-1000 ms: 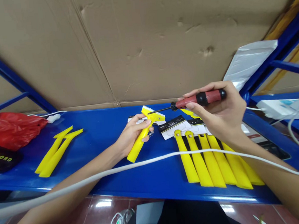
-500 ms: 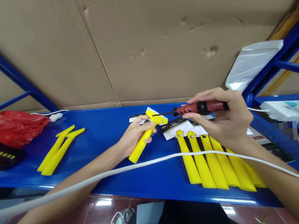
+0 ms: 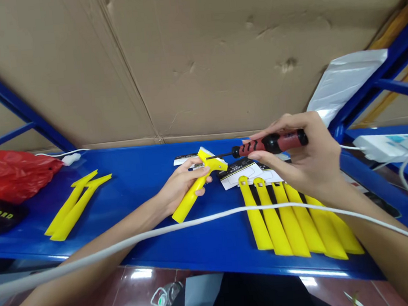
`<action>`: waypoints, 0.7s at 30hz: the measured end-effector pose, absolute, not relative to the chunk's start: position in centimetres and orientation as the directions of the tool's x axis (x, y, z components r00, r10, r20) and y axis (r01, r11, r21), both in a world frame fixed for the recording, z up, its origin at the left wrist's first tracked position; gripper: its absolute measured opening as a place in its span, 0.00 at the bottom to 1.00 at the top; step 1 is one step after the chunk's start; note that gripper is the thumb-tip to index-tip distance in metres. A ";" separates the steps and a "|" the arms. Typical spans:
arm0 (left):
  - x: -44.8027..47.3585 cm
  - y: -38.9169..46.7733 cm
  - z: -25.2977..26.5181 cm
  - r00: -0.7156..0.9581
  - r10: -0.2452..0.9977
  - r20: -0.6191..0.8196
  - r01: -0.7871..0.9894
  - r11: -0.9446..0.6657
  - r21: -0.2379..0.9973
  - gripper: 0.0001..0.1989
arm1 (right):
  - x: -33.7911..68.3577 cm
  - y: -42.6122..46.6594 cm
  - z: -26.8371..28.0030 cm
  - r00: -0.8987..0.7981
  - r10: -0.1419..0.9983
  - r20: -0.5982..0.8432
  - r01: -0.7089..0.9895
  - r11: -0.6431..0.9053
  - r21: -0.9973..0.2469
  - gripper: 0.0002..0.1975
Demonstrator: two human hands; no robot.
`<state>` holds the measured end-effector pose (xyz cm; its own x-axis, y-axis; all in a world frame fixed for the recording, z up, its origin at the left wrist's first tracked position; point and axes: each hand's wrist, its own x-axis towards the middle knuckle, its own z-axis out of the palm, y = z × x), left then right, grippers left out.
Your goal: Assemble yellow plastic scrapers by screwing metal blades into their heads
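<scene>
Screwdriver (image 3: 261, 145) in the right hand (image 3: 310, 154) lies almost level, its red and black handle pinched between the thumb and the bent fingers. Its thin dark shaft points left, and the tip meets the head of a yellow tool (image 3: 192, 195); whether it sits in a screw is too small to tell. That yellow tool is held up over the middle of the blue table (image 3: 191, 250), tilted, with its head far and right and its handle end near and left. The left hand (image 3: 181, 184) closes around its upper handle, thumb on top and fingers curled beneath.

Near and right, a row of yellow handles (image 3: 291, 229) lies side by side on the table, their holed ends toward the far side. Just beyond those ends are black-and-white cards (image 3: 245, 174), partly overlapping. On the left, two yellow pieces (image 3: 77, 206) with slanted heads lie together, well apart from the row. At the far left, a red plastic bag (image 3: 15, 176) rests behind a black pouch (image 3: 0, 211). A white cable (image 3: 196, 221) crosses the view in front of both forearms. Cardboard (image 3: 216, 51) stands along the table's far side.
</scene>
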<state>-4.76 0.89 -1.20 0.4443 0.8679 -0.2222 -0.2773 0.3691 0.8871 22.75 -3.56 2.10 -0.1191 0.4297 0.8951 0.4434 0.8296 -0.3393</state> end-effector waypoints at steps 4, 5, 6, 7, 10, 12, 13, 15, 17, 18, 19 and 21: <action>-5.0 1.2 -1.6 0.448 0.866 -0.223 -0.265 0.367 0.892 0.25 | 22.6 -4.1 2.5 -0.225 0.504 0.834 0.352 0.840 -0.412 0.29; -5.0 1.3 -1.6 0.448 0.867 -0.218 -0.269 0.364 0.892 0.25 | 22.5 -4.2 2.5 -0.227 0.504 0.833 0.346 0.842 -0.415 0.27; -5.1 1.3 -1.6 0.449 0.868 -0.212 -0.276 0.361 0.891 0.25 | 22.3 -4.2 2.5 -0.214 0.499 0.840 0.353 0.841 -0.410 0.25; -5.1 1.3 -1.6 0.449 0.869 -0.207 -0.284 0.359 0.889 0.26 | 22.2 -4.2 2.4 -0.190 0.488 0.852 0.370 0.839 -0.399 0.23; -5.0 1.3 -1.5 0.439 0.873 -0.210 -0.294 0.361 0.885 0.25 | 21.9 -4.0 2.1 -0.104 0.425 0.899 0.435 0.833 -0.343 0.21; -4.9 1.2 -1.4 0.433 0.873 -0.223 -0.284 0.367 0.886 0.24 | 21.8 -3.9 1.9 -0.086 0.403 0.911 0.431 0.839 -0.331 0.23; -4.8 1.1 -1.4 0.432 0.873 -0.227 -0.279 0.368 0.887 0.24 | 21.7 -3.9 1.8 -0.101 0.413 0.905 0.407 0.847 -0.341 0.24; -4.8 1.1 -1.2 0.433 0.873 -0.226 -0.277 0.367 0.888 0.23 | 21.7 -4.0 1.8 -0.157 0.461 0.873 0.323 0.859 -0.396 0.27; -4.8 1.2 -1.0 0.432 0.875 -0.219 -0.286 0.363 0.887 0.23 | 21.6 -4.1 1.7 -0.188 0.500 0.845 0.256 0.856 -0.450 0.27; -4.8 1.1 -0.9 0.432 0.876 -0.215 -0.290 0.361 0.886 0.23 | 21.6 -4.1 1.7 -0.177 0.505 0.845 0.253 0.853 -0.457 0.25; -4.9 1.1 -0.9 0.433 0.876 -0.212 -0.291 0.358 0.887 0.23 | 21.5 -4.1 1.7 -0.150 0.498 0.854 0.271 0.852 -0.449 0.24; -4.9 0.9 -0.7 0.437 0.875 -0.207 -0.283 0.353 0.892 0.23 | 21.4 -4.0 1.7 -0.062 0.450 0.891 0.339 0.849 -0.406 0.24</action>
<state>-4.88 0.86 -0.72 0.4369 0.8753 -0.2075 -0.2828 0.3526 0.8920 21.43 -3.99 1.65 -0.0619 0.4504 0.8907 0.3390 0.8488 -0.4057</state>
